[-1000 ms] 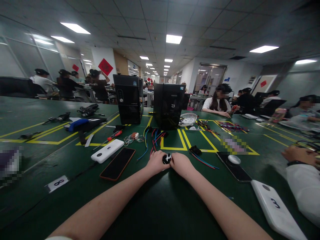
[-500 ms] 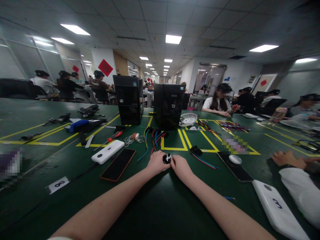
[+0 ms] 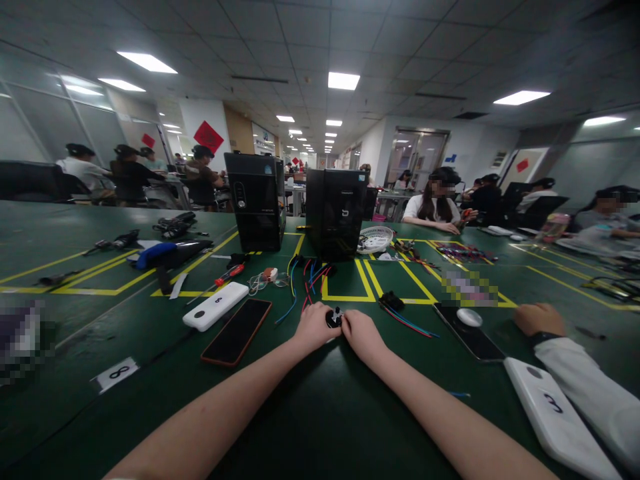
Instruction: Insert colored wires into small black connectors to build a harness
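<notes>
Low over the green table, my left hand is closed around a small round black part with a pale star-shaped centre. My right hand is closed too, its thumb and fingertips pinching at the right edge of that part. Both hands meet there, backs upward, so most of the part's rim is hidden. Beyond my left hand lie loose blue, yellow and red wires. To the right of my right hand is a black connector with blue and red wires.
Two black computer cases stand ahead. A phone, a white power bank and a red screwdriver lie left. Right are another phone, a second power bank and a co-worker's hand. A white basket sits behind.
My hands and the round part stay in nearly the same place; the part looks slightly turned. At the right, the co-worker's hand has shifted left toward the phone.
</notes>
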`<control>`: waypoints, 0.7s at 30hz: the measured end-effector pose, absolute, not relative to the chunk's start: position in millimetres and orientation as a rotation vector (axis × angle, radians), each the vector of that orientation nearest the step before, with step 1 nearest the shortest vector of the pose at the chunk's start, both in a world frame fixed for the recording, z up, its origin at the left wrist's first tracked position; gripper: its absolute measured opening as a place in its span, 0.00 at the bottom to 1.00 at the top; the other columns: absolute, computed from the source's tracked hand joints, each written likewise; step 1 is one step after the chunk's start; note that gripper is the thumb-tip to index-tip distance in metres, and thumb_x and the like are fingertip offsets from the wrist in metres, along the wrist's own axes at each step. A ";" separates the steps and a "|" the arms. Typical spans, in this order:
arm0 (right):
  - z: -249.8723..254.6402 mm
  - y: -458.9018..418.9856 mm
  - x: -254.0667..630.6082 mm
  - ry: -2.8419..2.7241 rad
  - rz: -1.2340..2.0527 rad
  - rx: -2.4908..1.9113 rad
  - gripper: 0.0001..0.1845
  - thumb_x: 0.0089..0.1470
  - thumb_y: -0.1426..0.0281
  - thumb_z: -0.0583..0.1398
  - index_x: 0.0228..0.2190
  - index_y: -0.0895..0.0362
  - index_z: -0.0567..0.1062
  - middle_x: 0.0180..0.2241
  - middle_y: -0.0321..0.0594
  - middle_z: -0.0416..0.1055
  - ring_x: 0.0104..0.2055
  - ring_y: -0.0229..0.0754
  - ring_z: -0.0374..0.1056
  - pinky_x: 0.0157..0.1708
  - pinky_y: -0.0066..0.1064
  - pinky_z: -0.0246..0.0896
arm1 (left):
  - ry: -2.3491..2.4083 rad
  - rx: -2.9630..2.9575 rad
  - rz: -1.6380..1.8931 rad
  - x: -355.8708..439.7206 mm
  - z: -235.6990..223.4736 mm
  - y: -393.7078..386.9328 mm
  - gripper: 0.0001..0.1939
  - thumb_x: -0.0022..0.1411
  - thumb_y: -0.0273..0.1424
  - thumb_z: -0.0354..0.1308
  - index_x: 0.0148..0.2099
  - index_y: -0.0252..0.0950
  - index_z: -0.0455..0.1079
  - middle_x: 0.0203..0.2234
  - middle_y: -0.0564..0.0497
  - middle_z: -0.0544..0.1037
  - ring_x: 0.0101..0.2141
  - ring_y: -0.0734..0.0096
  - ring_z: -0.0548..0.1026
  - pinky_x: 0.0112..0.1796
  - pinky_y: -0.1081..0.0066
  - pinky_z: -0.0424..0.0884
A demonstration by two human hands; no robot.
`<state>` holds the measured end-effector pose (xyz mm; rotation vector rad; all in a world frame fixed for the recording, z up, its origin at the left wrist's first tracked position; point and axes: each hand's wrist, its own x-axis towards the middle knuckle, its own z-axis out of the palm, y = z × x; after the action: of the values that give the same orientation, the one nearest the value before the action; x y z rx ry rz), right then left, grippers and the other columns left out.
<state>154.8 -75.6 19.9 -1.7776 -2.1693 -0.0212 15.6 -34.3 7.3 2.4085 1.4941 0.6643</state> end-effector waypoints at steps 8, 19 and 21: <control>21.2 -76.3 154.5 -2.258 -0.106 -1.875 0.13 0.59 0.72 0.47 0.32 0.60 0.71 0.33 0.44 0.71 0.35 0.41 0.66 0.36 0.29 0.54 | 1.494 2.396 0.703 15.5 5.2 -34.7 0.21 0.46 0.44 0.60 0.40 0.38 0.71 0.36 0.47 0.72 0.40 0.59 0.70 0.42 0.65 0.63; 36.4 -70.8 153.3 -2.509 -0.317 -1.822 0.10 0.54 0.74 0.52 0.32 0.62 0.73 0.31 0.48 0.72 0.34 0.45 0.68 0.34 0.32 0.57 | 1.481 2.413 0.674 14.5 7.1 -34.9 0.21 0.45 0.42 0.60 0.41 0.39 0.71 0.36 0.47 0.72 0.40 0.59 0.69 0.43 0.65 0.63; 38.0 -71.3 153.9 -2.500 -0.328 -1.827 0.10 0.54 0.73 0.53 0.31 0.62 0.73 0.31 0.48 0.72 0.33 0.45 0.68 0.32 0.31 0.56 | 1.493 2.403 0.663 14.9 6.6 -34.7 0.21 0.45 0.42 0.60 0.42 0.39 0.71 0.37 0.47 0.71 0.41 0.59 0.69 0.43 0.65 0.63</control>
<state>153.9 -71.3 38.0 -1.8265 -2.5000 -0.3277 14.9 -34.7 6.6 2.4031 1.4928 0.6626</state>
